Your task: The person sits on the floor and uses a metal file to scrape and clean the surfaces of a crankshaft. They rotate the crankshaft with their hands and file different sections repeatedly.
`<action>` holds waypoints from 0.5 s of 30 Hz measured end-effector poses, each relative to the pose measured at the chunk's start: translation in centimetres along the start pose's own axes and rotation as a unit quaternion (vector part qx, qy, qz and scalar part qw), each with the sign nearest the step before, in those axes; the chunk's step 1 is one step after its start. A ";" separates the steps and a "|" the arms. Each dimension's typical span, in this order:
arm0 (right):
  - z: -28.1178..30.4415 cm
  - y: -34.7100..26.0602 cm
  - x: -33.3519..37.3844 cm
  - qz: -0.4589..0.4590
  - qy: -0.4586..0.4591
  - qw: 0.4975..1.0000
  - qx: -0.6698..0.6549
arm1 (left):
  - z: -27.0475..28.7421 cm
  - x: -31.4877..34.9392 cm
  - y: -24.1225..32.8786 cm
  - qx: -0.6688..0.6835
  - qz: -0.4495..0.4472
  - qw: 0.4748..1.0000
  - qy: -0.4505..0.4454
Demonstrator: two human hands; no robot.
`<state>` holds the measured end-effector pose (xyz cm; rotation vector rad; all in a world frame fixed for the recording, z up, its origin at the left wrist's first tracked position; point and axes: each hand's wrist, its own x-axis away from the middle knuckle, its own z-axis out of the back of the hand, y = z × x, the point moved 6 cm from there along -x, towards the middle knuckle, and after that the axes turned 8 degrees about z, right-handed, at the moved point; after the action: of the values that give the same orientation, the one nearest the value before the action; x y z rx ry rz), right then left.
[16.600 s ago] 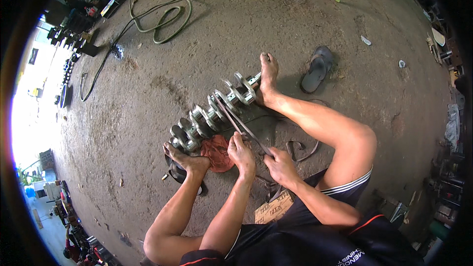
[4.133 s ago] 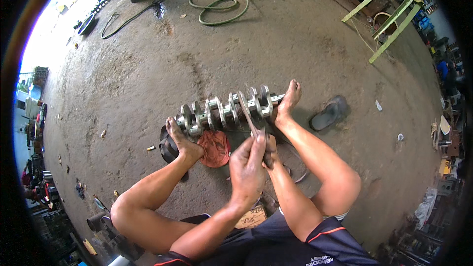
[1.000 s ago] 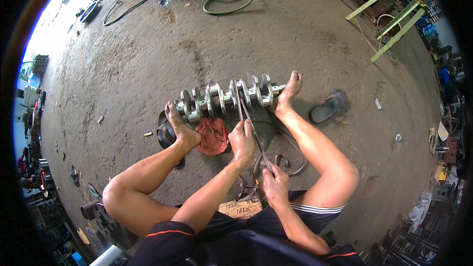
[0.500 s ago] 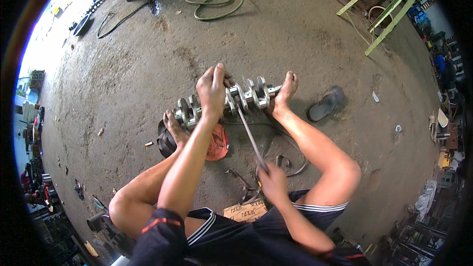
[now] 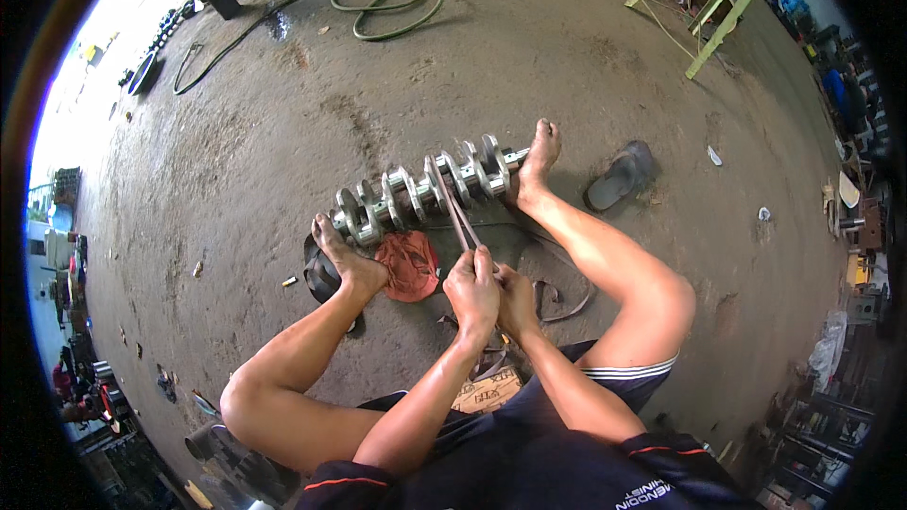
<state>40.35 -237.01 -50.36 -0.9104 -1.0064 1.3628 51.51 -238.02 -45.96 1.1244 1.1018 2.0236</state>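
Observation:
A shiny metal crankshaft (image 5: 397, 200) lies slantwise on the floor, its ends between my two bare feet. A narrow brownish strip (image 5: 458, 217) passes round one of its journals, right of the middle, and its two lengths run back toward me. My left hand (image 5: 471, 289) is closed on one length, thumb on top. Just to its right and partly behind it, my right hand (image 5: 517, 302) is closed on the other length. Both hands are close together between my knees, apart from the crankshaft. The strip's far loop is hidden behind the journal.
A red cloth (image 5: 409, 266) and a dark sandal (image 5: 323, 269) lie by my left foot. Another sandal (image 5: 619, 177) is right of my right foot. A loose strap (image 5: 567, 310) and a cardboard piece (image 5: 491, 389) lie near me. Farther off are a green hose (image 5: 392, 28) and a green stand (image 5: 727, 24).
My left hand has come back from the crankshaft toward me and now grips a length of the strip beside my right hand. My right hand has moved slightly forward.

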 end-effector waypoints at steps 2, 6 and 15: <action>1.2 -1.5 1.7 0.019 0.030 0.997 0.066 | -0.3 -1.4 -1.2 -0.010 0.004 1.000 0.017; 3.3 -3.4 5.5 -0.068 -0.037 0.993 0.084 | -1.5 -5.9 -5.2 0.087 0.102 0.991 0.013; 8.1 -8.9 11.6 -0.086 -0.010 0.996 0.038 | -4.6 -16.0 -9.6 0.090 0.051 0.993 0.051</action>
<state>35.17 -226.03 -38.86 -0.7372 -1.0170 1.2594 56.07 -247.43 -62.10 1.1986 1.3258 2.1141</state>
